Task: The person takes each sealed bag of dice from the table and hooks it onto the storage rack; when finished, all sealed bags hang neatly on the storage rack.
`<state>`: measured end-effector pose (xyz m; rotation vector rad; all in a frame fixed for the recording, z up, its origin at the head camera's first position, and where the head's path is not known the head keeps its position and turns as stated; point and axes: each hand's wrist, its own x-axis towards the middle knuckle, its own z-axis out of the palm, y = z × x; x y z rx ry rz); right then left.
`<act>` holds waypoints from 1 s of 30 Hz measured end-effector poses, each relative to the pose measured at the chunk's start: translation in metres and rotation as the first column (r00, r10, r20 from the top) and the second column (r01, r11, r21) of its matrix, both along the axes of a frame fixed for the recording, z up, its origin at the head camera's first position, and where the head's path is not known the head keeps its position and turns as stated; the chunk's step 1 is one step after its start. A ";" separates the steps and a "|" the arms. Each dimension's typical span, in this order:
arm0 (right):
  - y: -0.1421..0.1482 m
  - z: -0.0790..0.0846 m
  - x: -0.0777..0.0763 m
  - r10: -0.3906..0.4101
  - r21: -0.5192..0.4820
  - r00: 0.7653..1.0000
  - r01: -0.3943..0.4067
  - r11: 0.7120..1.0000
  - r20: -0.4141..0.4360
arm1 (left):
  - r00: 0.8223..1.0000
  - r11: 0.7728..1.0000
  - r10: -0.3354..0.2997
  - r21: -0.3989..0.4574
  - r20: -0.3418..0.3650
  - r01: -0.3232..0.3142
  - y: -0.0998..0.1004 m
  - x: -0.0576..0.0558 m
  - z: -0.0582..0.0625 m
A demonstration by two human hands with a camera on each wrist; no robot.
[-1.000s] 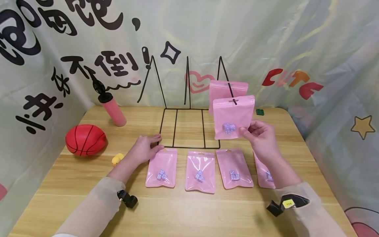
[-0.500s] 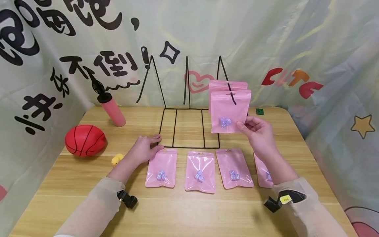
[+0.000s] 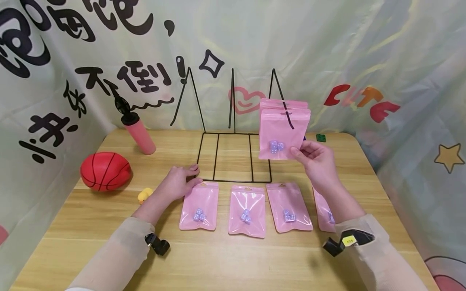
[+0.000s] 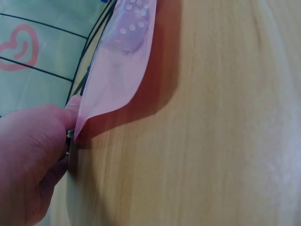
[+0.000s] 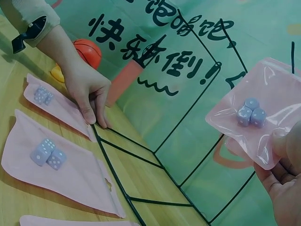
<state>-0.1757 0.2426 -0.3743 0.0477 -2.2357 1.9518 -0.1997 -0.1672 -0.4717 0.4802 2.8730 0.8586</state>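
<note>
One pink bag (image 3: 283,131) is pinched low by the right hand (image 3: 317,163); left hand (image 3: 179,182) pinches the rack (image 3: 251,157).

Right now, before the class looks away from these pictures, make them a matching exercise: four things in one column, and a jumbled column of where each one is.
Column one
1. right hand
2. left hand
3. red ball
4. green block

Column two
A. at the near left corner of the black rack
B. near the far edge of the table, right of the rack
C. on the table's left side
D. pinching a lower corner of a pink bag

Pairs: 1-D, 2-A, 3-C, 4-B
</note>
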 end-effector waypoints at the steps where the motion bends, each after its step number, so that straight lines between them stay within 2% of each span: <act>1: 0.000 0.000 0.000 0.001 -0.001 1.000 -0.001 1.000 -0.001 | 1.000 1.000 0.001 0.000 0.000 -0.001 0.000 0.000 0.000; 13: -0.002 -0.002 -0.005 0.016 -0.039 1.000 -0.017 0.999 -0.012 | 1.000 1.000 -0.010 -0.005 -0.008 0.010 0.000 -0.001 0.000; 20: 0.003 -0.002 -0.005 0.038 -0.025 0.999 -0.038 0.999 0.001 | 1.000 1.000 -0.007 -0.005 -0.004 0.007 0.000 -0.001 -0.001; 26: 0.009 -0.002 -0.004 0.078 -0.079 0.997 -0.078 0.994 -0.006 | 1.000 1.000 -0.008 -0.006 -0.007 0.008 0.000 -0.002 -0.001; 30: 0.013 -0.001 -0.002 0.088 -0.027 0.996 -0.087 0.996 0.029 | 1.000 1.000 -0.006 -0.006 -0.006 0.006 0.000 -0.002 -0.002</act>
